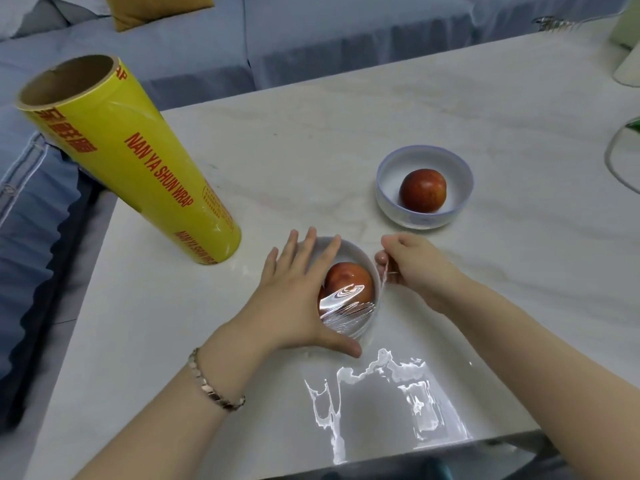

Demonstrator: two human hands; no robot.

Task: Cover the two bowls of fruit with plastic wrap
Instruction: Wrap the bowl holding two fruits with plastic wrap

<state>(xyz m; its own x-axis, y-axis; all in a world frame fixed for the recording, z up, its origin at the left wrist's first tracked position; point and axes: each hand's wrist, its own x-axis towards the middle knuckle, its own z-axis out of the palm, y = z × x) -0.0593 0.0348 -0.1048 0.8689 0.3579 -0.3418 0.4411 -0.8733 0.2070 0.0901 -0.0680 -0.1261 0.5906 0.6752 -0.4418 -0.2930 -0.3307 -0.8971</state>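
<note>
Slack plastic wrap [381, 393] trails below my left hand [294, 299], flat and straight-fingered on the near bowl [353, 252] to steady it, while my right hand [415, 268] pinches the film beside the rim to tauten it (second bowl [391, 174] beyond: uncovered).

Half-hidden near bowl [350, 250], cropped cushion [156, 10]

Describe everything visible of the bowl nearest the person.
The near bowl is round, white and glossy, ceramic by its look, upright on the pale marbled table near its front edge. It holds one red fruit. Clear plastic wrap lies over its mouth, wrinkled and glaring at the near side. The left hand rests flat across its left rim, thumb round the near wall; the right hand pinches the wrap beside its right rim.
</note>
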